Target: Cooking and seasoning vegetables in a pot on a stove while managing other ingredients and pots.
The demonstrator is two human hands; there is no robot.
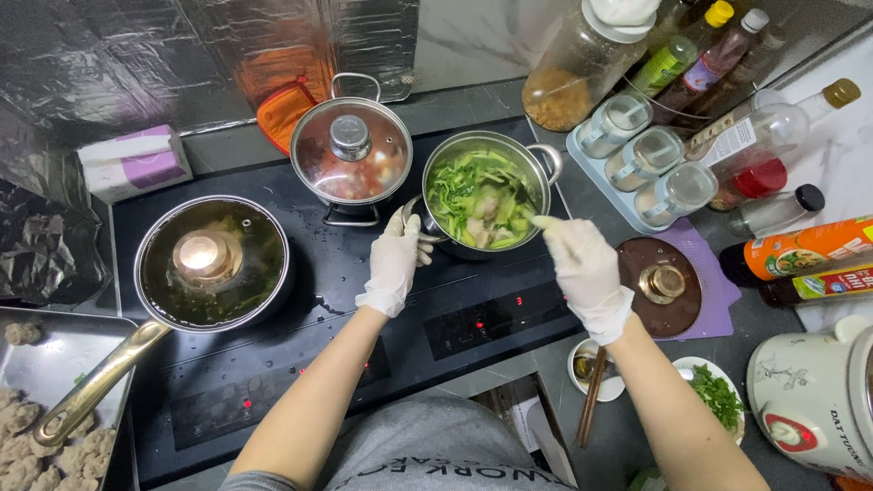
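An open steel pot (pixel 538 156) of green vegetables and pale meat pieces in broth stands on the black induction cooktop (pixel 364 309). My left hand (pixel 396 256), in a white glove, grips the pot's near-left handle. My right hand (pixel 582 271), also gloved, is at the pot's near-right rim, fingers pinched around a thin utensil that dips into the soup; I cannot make out the utensil clearly.
A lidded steel pot (pixel 351 150) stands behind, a lidded pan with a gold handle (pixel 211 264) to the left. A tray of meatballs (pixel 36 409) lies at the near left. Right side: seasoning jars (pixel 647 155), sauce bottles (pixel 800 245), a pot lid (pixel 660 285), chopped herbs (pixel 715 393), a rice cooker (pixel 817 400).
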